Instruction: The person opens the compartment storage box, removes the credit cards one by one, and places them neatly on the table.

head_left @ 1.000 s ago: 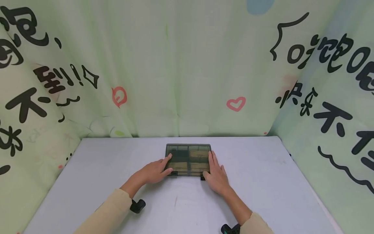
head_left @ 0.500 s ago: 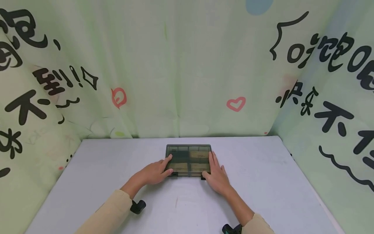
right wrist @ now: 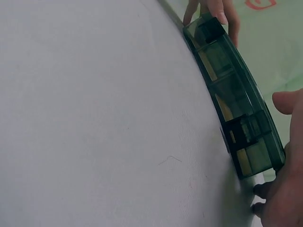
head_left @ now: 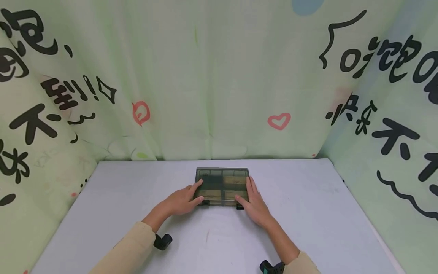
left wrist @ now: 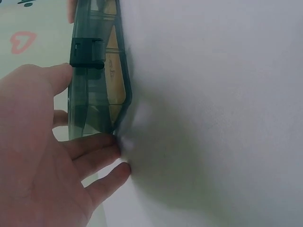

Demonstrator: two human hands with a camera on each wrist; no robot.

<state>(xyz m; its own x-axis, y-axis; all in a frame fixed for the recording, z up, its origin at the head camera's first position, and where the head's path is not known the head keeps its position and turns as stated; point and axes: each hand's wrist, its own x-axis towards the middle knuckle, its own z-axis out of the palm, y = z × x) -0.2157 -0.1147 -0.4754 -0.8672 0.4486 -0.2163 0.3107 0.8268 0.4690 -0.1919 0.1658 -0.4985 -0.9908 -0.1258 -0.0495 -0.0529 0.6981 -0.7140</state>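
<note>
A dark see-through box (head_left: pixel 222 186) with a shut lid is held flat on the grey table (head_left: pixel 308 213) between the left hand (head_left: pixel 181 201) and the right hand (head_left: pixel 254 203), fingers laid straight along its short sides, thumbs set at the two black latches (right wrist: pixel 244 132) on its near edge.

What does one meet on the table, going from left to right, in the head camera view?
Left hand → smoky clear box with two dark latches on its near edge → right hand, all on the grey table.
</note>
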